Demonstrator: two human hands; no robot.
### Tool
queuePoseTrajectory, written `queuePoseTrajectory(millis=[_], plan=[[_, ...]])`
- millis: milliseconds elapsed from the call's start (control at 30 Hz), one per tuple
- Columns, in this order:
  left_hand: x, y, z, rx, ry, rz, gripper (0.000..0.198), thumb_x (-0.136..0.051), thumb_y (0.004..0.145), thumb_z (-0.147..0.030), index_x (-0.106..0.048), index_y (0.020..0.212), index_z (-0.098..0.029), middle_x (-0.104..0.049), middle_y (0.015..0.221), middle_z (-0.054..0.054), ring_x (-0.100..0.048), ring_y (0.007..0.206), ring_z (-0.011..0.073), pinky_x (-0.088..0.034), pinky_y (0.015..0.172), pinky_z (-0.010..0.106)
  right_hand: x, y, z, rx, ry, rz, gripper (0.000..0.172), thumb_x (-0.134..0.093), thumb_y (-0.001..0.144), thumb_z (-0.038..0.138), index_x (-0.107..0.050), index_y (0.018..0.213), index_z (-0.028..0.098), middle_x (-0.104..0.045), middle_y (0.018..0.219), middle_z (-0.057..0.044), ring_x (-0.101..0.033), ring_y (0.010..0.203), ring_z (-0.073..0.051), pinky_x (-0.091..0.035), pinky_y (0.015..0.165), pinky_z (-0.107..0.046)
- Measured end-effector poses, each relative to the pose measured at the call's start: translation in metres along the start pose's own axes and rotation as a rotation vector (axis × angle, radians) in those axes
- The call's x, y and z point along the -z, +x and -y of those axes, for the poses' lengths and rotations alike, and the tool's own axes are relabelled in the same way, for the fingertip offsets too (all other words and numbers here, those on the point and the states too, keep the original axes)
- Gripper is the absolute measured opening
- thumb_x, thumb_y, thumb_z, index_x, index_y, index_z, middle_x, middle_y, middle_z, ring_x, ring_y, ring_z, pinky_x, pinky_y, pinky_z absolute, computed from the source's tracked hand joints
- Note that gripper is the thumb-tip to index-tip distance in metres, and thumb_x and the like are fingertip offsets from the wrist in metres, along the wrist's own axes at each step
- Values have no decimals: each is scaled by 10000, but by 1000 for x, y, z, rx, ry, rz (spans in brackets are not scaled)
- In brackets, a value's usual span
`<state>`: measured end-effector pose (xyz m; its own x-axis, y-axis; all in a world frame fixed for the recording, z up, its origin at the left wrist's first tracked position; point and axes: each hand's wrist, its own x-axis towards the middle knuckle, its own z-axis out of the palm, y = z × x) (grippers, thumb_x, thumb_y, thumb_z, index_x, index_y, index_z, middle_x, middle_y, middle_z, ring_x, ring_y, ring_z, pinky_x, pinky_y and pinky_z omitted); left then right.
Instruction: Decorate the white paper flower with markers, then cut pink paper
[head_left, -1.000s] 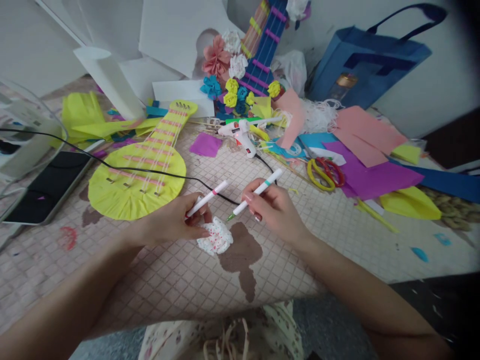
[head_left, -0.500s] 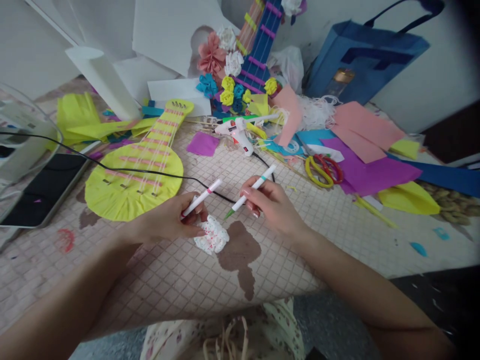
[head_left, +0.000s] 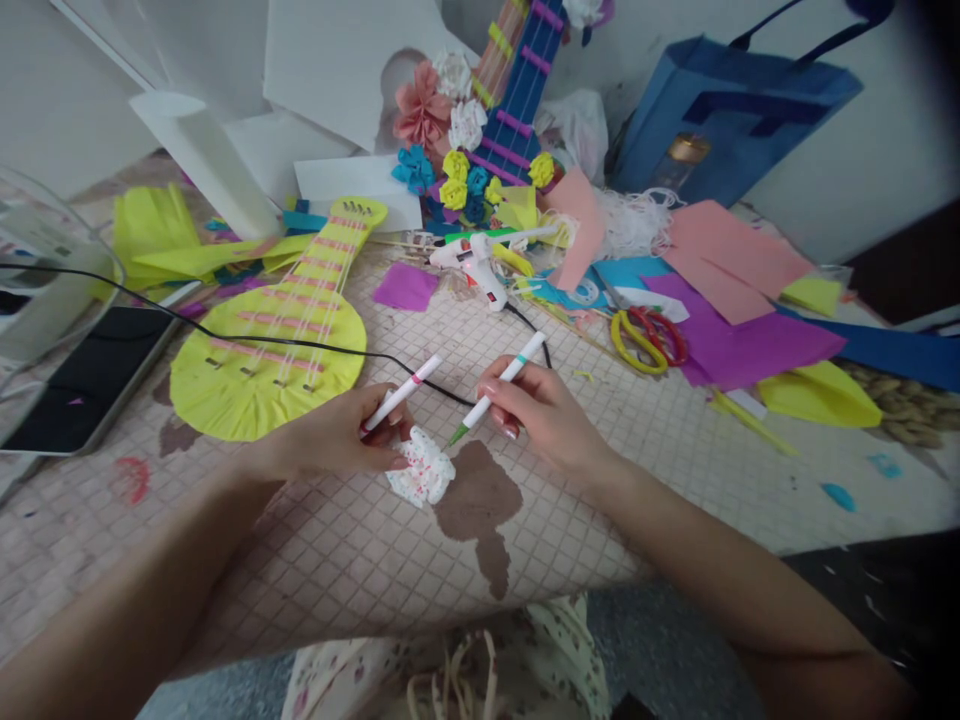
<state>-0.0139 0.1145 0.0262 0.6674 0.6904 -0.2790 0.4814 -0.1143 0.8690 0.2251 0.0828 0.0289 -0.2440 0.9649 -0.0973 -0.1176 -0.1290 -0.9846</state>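
My left hand (head_left: pixel 337 440) is closed around a white marker with a pink band (head_left: pixel 409 388) and its fingertips pinch a small white paper flower with pink dots (head_left: pixel 421 472) on the tiled table (head_left: pixel 315 560). My right hand (head_left: pixel 544 415) grips a white marker with a green band (head_left: pixel 501 385). Its green tip points down at the flower's right edge, a little above it.
A yellow paper guitar (head_left: pixel 277 335) lies left of my hands, with a black cable (head_left: pixel 247 340) across it. A tablet (head_left: pixel 82 375) is at the far left. Behind lie a glue gun (head_left: pixel 480 265), scissors (head_left: pixel 649 340), coloured paper sheets (head_left: pixel 742 330), paper flowers (head_left: pixel 450 150) and a blue bag (head_left: pixel 742 100).
The green marker's tip has dropped slightly closer to the flower. Both hands shifted a little up and left; the view barely moved.
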Motion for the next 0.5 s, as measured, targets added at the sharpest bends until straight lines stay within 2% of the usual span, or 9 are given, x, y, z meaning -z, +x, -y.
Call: queuePoseTrajectory(millis=[167,333,500], plan=[[0,0,-1,37,-29,2,316,-715,668,-319,-456,792,-186,-392,610,-84,-335,527,66,-323,487,200,2,-1,0,-32,-35,47,173,-594,842,299,-578,714,183,-473,498,70,-413,439,-55,-324,424,-187],[0,0,-1,33,-47,-15,330,-725,669,-342,-444,758,-194,-381,600,-84,-338,521,69,-311,481,202,6,1,1,14,-5,-36,157,-602,840,287,-590,724,182,-481,510,69,-413,431,-50,-302,406,-184],[-1,1,-4,53,-12,-19,304,-713,683,-331,-554,887,-171,-398,611,-79,-368,528,80,-332,499,208,7,3,2,26,3,-45,160,-611,840,287,-596,722,180,-483,525,65,-417,435,-51,-301,402,-187]])
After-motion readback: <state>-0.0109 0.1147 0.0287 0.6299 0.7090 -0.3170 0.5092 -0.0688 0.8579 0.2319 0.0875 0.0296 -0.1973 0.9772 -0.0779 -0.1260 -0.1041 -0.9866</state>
